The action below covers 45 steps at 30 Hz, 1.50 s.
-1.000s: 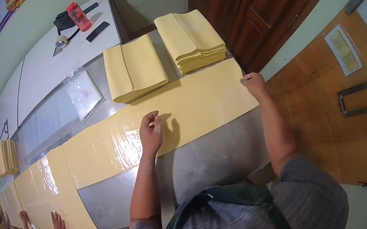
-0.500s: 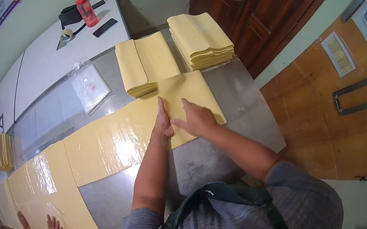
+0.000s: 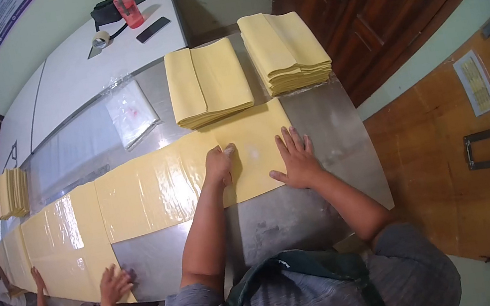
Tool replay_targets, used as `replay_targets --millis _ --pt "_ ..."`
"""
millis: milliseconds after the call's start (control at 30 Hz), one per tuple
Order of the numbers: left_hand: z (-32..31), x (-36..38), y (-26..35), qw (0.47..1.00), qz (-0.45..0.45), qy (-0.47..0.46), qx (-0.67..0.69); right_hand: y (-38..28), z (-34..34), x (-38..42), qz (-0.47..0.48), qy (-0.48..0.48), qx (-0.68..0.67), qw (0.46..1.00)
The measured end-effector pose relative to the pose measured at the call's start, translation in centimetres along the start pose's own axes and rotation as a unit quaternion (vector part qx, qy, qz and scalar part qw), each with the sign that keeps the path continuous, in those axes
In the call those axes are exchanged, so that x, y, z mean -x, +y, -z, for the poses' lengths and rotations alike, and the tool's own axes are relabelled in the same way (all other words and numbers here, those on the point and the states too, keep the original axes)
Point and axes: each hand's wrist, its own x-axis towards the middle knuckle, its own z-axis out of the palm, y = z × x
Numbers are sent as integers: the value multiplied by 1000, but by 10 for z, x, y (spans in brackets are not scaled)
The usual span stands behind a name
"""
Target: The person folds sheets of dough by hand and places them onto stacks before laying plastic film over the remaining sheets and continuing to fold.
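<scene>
Now 2 hands on the yellow sheet (image 3: 160, 186): right hand (image 3: 296, 158) flat, fingers spread; left hand (image 3: 219, 165) seemingly curled.

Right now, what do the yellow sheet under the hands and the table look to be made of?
Yellow sheet: seems a thin, flexible sheet with a glossy film on it; it lies flat, folded over, and shows glare. Exact material unclear. Table: looks like brushed stainless steel, grey with dull reflections and smudges. Left hand and right hand press on the sheet.
</scene>
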Motion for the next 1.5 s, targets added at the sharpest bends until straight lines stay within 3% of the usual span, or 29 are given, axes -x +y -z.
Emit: replay_targets --millis 33,100,133,167,233,333,567,633,667,700,733,767,800,833,867,900,967,1000,1067,1233,1267,1300,1333,1367,1400,1433,1467,1500 --pt "-1 14 10 1000 3 7 -2 1 0 0 2 -2 6 1000" --pt "-9 39 26 937 -201 233 -163 4 0 -9 12 -2 -4 1000" --pt "-14 41 22 914 -286 243 -155 6 1 -15 17 -2 -9 1000" --pt "-19 42 19 912 -285 249 -159 11 3 -30 24 -2 -12 1000" --pt "-27 45 8 797 -357 121 -471 22 3 -68 -2 68 -26 997" --pt "-43 59 11 771 -273 102 -567 25 7 -89 -7 104 -32 994" --pt "-40 57 11 779 -269 93 -558 19 -10 -26 -21 59 -35 997" --pt "-40 57 4 753 -298 130 -573 17 -12 -25 -34 104 -121 987" --pt "-36 48 2 858 -303 156 -385 17 -8 -30 -60 130 -300 943" --pt "-30 41 3 922 -296 174 -181 19 -10 -40 -57 134 -298 943" --pt "-24 51 14 939 -244 237 -50 24 -16 -53 -88 211 -477 849" --pt "-17 62 23 955 -177 229 65 33 -23 -61 -115 276 -633 714" --pt "-7 60 14 973 -117 181 87 42 -19 -62 -119 277 -633 713" --pt "-1 63 10 984 -55 131 108 53 -11 -60 -164 199 -616 745" --pt "-3 67 5 984 -56 127 110 60 -4 -59 -204 121 -593 770" --pt "-9 80 14 990 -79 107 45 60 2 -58 -203 126 -591 771" --pt "-16 86 17 991 -102 84 -19 52 9 -53 -220 19 -478 850" --pt "-17 80 14 985 -125 80 -92 45 11 -51 -219 23 -476 851" --pt "-19 79 21 965 -147 61 -209 27 12 -47 -142 166 -239 946" --pt "2 56 52 985 -40 19 -170 -116 110 -32 -66 216 -214 950" --pt "21 50 53 997 22 -70 -7 -151 118 -35 -59 192 -213 956" --pt "43 44 50 972 84 -157 154 -184 119 -40 -53 169 -211 961" --pt "70 30 20 958 -175 -228 18 -212 108 -46 2 167 -215 962" --pt "79 31 5 957 -174 -231 17 -233 97 -48 57 166 -219 960" --pt "86 32 -9 876 -221 -293 314 -247 92 -46 53 168 -220 960" --pt "94 37 -14 707 -244 -325 579 -259 86 -43 26 123 -218 968" --pt "104 41 -19 708 -241 -327 578 -269 80 -41 -1 77 -218 973" --pt "115 48 -20 747 -220 -272 565 -266 63 -43 -4 78 -220 972"
